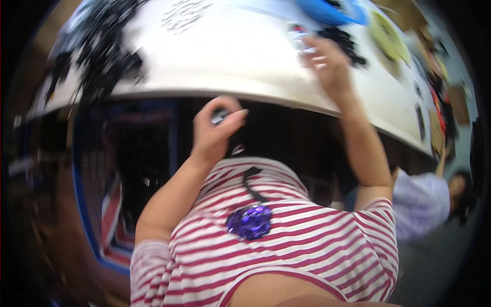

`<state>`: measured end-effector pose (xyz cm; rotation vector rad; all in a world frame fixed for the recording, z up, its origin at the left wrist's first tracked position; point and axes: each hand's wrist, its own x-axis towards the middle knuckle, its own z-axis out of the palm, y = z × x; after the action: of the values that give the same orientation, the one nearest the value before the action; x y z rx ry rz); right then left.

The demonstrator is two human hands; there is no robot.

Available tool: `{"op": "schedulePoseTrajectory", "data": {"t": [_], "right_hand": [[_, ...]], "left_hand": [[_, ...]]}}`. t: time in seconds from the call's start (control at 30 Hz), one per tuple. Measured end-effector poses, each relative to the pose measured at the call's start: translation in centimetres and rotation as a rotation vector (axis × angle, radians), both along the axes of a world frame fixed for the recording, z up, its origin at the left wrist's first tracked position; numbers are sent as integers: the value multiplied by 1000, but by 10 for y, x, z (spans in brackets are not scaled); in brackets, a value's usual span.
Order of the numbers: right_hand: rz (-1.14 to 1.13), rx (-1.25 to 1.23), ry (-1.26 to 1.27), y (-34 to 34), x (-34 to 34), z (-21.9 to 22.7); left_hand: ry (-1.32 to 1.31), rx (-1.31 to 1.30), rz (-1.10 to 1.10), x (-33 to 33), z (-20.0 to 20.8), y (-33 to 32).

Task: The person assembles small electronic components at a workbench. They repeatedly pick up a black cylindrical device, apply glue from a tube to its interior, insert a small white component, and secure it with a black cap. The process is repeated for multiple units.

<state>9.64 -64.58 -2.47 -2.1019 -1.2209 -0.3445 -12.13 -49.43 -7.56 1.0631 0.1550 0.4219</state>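
My left hand (215,130) is raised in front of my chest, below the edge of a white table (225,66), with its fingers closed on a small dark and silvery part (220,115). My right hand (327,61) reaches out over the table top, its fingers spread and touching small pieces beside a heap of small black parts (342,43). The picture is blurred, so what lies under the right fingers cannot be told.
A big pile of black parts (102,51) lies at the table's far left, a blue tray (332,11) at the far edge, and a yellow-green sheet (387,37) to the right. Another person in a pale shirt (422,202) sits at the right.
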Motion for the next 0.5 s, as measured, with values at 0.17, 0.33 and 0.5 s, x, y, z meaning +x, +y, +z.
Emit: {"op": "schedulePoseTrajectory", "data": {"t": [0.17,0.33,0.5], "right_hand": [[-241,-389,214,-35,93,-4],[-187,-357,585,2,91,-6],[8,127,866,1,36,2]], "left_hand": [[29,138,-198,6,-9,-9],[-5,-12,-164,-3,-26,-2],[5,179,10,0,3,11]]}}
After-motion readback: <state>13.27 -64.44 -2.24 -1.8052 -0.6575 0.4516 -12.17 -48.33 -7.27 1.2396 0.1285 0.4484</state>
